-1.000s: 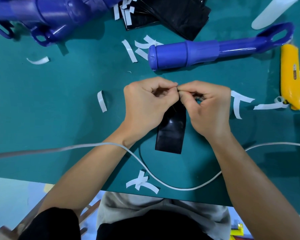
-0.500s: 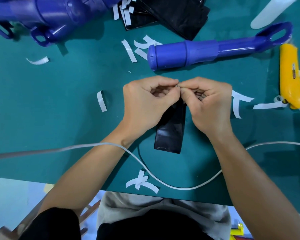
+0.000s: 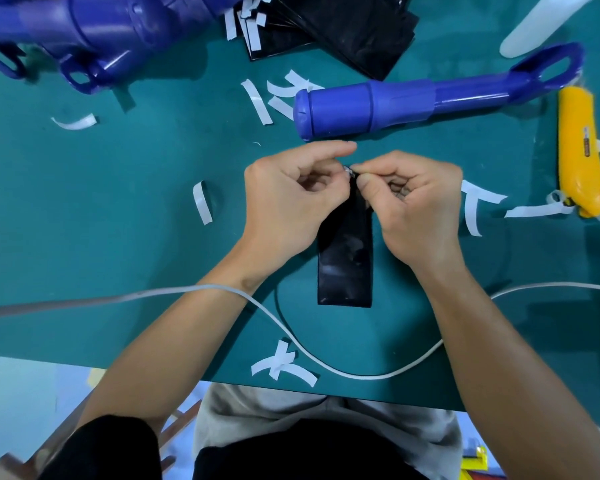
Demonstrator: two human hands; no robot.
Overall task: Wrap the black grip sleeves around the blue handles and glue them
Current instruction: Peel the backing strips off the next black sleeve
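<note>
Both left hand point(image 3: 288, 206) and right hand point(image 3: 420, 209) keep fingers point(image 3: 365, 186) clamped atop the glossy black rectangular grip sleeve point(image 3: 345, 261); a white liner tab point(image 3: 347, 171) just lifted, so peeling likely begins.

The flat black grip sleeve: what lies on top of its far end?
The right hand pinches the flat black grip sleeve there; the left hand pinches a small white bit at its tip. Together they cover its far edge.

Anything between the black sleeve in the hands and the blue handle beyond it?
Nothing visible. The left hand and right hand pinch the black grip sleeve; only bare green mat separates it from the blue handle.
</note>
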